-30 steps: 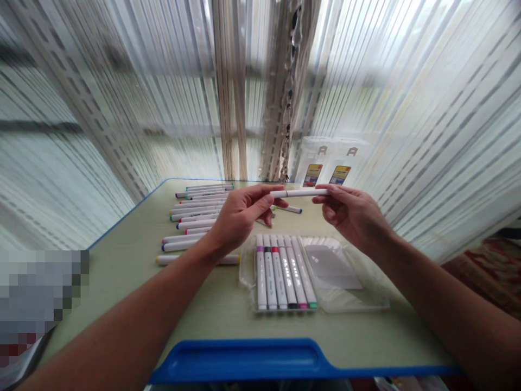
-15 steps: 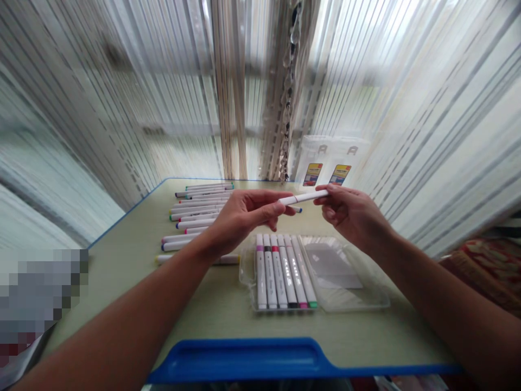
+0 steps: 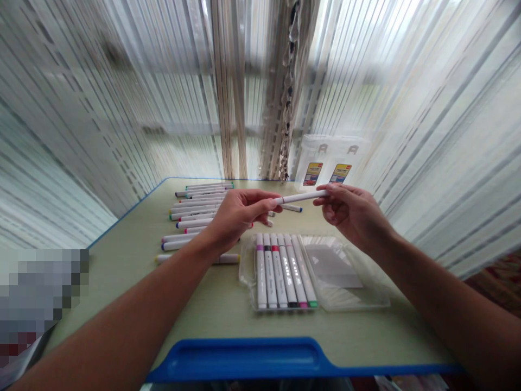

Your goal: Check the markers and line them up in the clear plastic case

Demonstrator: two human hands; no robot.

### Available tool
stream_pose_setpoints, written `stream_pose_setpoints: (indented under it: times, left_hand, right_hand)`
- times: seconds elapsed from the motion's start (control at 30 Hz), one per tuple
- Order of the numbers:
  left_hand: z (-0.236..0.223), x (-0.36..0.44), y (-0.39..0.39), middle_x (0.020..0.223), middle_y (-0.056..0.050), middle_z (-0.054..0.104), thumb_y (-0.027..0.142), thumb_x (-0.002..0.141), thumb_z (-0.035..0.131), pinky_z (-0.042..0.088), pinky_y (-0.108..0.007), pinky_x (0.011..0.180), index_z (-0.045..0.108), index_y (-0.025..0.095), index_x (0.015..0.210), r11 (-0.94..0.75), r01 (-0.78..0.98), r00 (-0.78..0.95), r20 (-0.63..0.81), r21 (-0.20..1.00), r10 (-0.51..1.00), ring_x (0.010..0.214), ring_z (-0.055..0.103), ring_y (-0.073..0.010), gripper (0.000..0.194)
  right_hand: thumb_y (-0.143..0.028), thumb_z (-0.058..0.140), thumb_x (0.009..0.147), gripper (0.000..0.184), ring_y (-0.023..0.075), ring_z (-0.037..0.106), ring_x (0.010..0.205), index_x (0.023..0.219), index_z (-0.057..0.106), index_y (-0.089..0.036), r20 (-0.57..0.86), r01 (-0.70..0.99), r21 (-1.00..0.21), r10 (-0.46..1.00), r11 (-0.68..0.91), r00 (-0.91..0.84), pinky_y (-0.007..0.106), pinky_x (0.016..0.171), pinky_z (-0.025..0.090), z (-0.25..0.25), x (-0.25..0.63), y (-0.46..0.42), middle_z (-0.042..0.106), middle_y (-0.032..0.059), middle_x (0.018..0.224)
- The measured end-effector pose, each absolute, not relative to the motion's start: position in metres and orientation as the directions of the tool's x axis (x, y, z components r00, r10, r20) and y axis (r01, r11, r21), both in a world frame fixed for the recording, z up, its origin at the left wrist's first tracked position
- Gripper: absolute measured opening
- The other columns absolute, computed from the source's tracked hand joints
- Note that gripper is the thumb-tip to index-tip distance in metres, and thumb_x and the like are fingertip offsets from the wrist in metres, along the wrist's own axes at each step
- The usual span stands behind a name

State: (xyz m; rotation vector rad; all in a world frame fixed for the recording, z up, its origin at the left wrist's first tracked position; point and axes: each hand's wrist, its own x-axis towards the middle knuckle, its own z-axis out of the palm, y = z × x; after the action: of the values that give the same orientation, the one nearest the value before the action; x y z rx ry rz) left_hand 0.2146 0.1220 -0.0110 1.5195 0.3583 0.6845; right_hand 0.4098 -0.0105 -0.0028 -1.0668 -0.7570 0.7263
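A white marker [image 3: 303, 196] is held nearly level above the table, pinched at both ends. My left hand [image 3: 246, 212] grips its left end between thumb and fingers. At the other end, my right hand [image 3: 352, 209] closes its thumb and index finger on it, the remaining fingers curled. Below lies an open clear plastic case [image 3: 354, 301] with several white markers [image 3: 280, 277] side by side in its left half. Behind my left forearm, several more markers [image 3: 199, 203] with coloured ends lie in a loose row, partly hidden by that hand.
Two upright clear cases with yellow labels [image 3: 312, 174] stand at the table's far edge before string curtains [image 3: 183, 98]. The pale table [image 3: 122, 282] has a blue rim and a blue front trough [image 3: 248, 358]. A blurred-out object [image 3: 36, 304] sits at left.
My left hand has shifted slightly left along with its end of the marker. The marker lies a little flatter, and more of it shows between the hands. My right hand is almost unmoved.
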Motion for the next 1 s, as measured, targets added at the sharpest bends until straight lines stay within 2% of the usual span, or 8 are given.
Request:
stream_pose_setpoints:
  times: [0.2, 0.37, 0.57, 0.73, 0.83, 1.0]
  left_hand:
    - [-0.011, 0.217, 0.121, 0.078, -0.005, 0.075, 0.031, 0.076, 0.082, 0.039, -0.020, 0.050, 0.080, 0.014, 0.093, -0.128, -0.170, 0.741, 0.213, 0.977, 0.636, 0.055, 0.057, -0.0065, 0.024]
    - [-0.009, 0.218, 0.117, 0.067, -0.001, 0.070, 0.029, 0.072, 0.084, 0.043, -0.020, 0.050, 0.079, 0.011, 0.086, -0.144, -0.192, 0.731, 0.239, 0.971, 0.639, 0.053, 0.054, -0.0064, 0.022]
    - [-0.009, 0.220, 0.113, 0.069, -0.002, 0.070, 0.025, 0.071, 0.084, 0.046, -0.020, 0.053, 0.077, 0.010, 0.085, -0.201, -0.153, 0.756, 0.246, 0.968, 0.607, 0.055, 0.056, -0.0073, 0.021]
    - [-0.012, 0.221, 0.111, 0.072, -0.004, 0.070, 0.028, 0.073, 0.081, 0.048, -0.022, 0.054, 0.076, 0.010, 0.085, -0.251, -0.130, 0.767, 0.258, 0.959, 0.587, 0.061, 0.061, -0.0109, 0.022]
    - [-0.013, 0.222, 0.109, 0.070, -0.004, 0.069, 0.030, 0.073, 0.082, 0.048, -0.023, 0.053, 0.076, 0.010, 0.086, -0.291, -0.109, 0.770, 0.267, 0.950, 0.580, 0.060, 0.060, -0.0115, 0.024]
    - [-0.015, 0.224, 0.104, 0.074, -0.008, 0.072, 0.032, 0.078, 0.079, 0.050, -0.024, 0.055, 0.078, 0.009, 0.090, -0.361, -0.100, 0.788, 0.295, 0.927, 0.540, 0.061, 0.060, -0.0124, 0.026]
  right_hand:
    - [-0.023, 0.079, 0.078, 0.008, 0.0062, 0.051, 0.038, 0.077, 0.079, -0.014, 0.235, -0.100, -0.940, 0.834, 0.325, 0.499, 0.018, 0.036, 0.037, -0.004, 0.409, -0.012, 0.075, 0.0077, 0.065]
    - [-0.024, 0.084, 0.075, 0.012, 0.0061, 0.052, 0.041, 0.082, 0.080, -0.015, 0.281, -0.028, -0.946, 0.857, 0.324, 0.432, 0.019, 0.038, 0.038, -0.007, 0.407, -0.013, 0.075, 0.0070, 0.067]
    - [-0.030, 0.087, 0.073, 0.020, 0.0069, 0.052, 0.043, 0.087, 0.081, -0.016, 0.325, 0.136, -0.946, 0.864, 0.295, 0.384, 0.021, 0.040, 0.037, -0.010, 0.405, -0.014, 0.074, 0.0050, 0.067]
    - [-0.034, 0.093, 0.064, 0.028, 0.0085, 0.050, 0.044, 0.082, 0.080, -0.017, 0.339, 0.259, -0.933, 0.849, 0.249, 0.405, 0.023, 0.040, 0.036, -0.008, 0.403, -0.017, 0.066, 0.0004, 0.056]
    - [-0.036, 0.093, 0.062, 0.027, 0.0098, 0.051, 0.047, 0.077, 0.080, -0.018, 0.387, 0.409, -0.886, 0.834, 0.218, 0.393, 0.024, 0.043, 0.037, -0.007, 0.401, -0.018, 0.064, -0.0002, 0.055]
    - [-0.038, 0.093, 0.063, 0.026, 0.0131, 0.058, 0.056, 0.071, 0.079, -0.018, 0.481, 0.615, -0.763, 0.811, 0.200, 0.333, 0.026, 0.051, 0.044, -0.009, 0.399, -0.020, 0.072, 0.0034, 0.064]
